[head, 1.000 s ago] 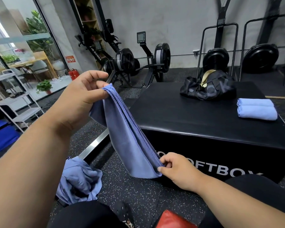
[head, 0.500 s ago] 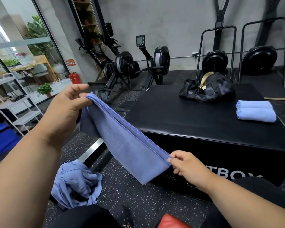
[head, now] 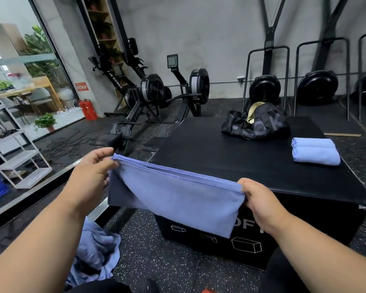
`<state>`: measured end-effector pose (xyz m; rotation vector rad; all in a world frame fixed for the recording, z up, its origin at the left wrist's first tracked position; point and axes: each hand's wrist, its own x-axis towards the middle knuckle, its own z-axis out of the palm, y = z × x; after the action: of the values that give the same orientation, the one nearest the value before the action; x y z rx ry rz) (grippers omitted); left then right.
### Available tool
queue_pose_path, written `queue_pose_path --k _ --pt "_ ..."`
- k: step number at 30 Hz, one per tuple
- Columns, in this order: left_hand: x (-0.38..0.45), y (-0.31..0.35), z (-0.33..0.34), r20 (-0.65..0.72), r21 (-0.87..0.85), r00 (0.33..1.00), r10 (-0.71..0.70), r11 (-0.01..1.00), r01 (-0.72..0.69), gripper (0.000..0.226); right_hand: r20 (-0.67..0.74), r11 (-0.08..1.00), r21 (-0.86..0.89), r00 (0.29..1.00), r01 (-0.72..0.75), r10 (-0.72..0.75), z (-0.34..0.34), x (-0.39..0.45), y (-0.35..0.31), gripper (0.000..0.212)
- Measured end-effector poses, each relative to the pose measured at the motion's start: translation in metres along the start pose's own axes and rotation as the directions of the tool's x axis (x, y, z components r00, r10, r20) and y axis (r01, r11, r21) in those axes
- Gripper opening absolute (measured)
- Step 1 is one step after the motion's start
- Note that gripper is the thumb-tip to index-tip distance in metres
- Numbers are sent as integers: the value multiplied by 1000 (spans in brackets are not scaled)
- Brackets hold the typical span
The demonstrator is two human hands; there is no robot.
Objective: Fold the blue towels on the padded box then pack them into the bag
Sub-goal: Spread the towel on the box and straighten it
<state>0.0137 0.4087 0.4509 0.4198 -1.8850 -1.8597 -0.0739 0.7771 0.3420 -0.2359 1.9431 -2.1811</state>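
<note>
Blue crumpled towels (head: 94,253) lie heaped on the speckled floor at lower left. Above them the left hand (head: 89,179) pinches one top corner of a folded blue towel (head: 178,197) between thumb and fingers. That towel hangs stretched in the air before the near edge of the padded box (head: 220,157). Its other top corner is pinched by the right hand (head: 260,205). Farther right on the box sit a black bag (head: 256,123) and two folded towels (head: 315,151) side by side.
</note>
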Motion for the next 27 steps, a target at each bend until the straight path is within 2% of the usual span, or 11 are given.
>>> queue_pose_path --k 2,4,8,12,17,19,20,24,27 --pt "-2 -14 13 25 -26 998 -58 998 59 33 -73 988 148 996 -33 45 -9 8 -8 32" --pt "-3 -26 24 49 -67 992 -113 991 116 34 -125 970 239 989 -47 79 -15 15 -12 26" --pt "2 -45 43 75 -105 983 -168 979 175 36 -170 959 282 981 -39 90 -31 24 -6 33" --pt "13 -60 62 128 -123 973 -193 970 209 37 -181 986 164 982 -30 60 -51 34 -7 31" --pt "37 -82 90 204 -66 957 -205 973 222 35 -299 997 53 951 -63 76 -79 65 -14 32" --pt "53 -92 105 223 -50 952 -209 973 226 36 -344 996 -39 937 -83 65 -90 84 -19 23" --pt "61 -97 113 236 -53 948 -215 971 233 38 -360 990 -98 931 -104 62 -93 93 -23 16" --pt "96 -113 144 261 -56 933 -246 962 269 42 -427 957 -265 904 -116 -8 -110 136 -34 8" --pt "137 -129 167 266 -48 922 -281 951 304 40 -463 916 -384 883 -119 -79 -122 188 -38 12"
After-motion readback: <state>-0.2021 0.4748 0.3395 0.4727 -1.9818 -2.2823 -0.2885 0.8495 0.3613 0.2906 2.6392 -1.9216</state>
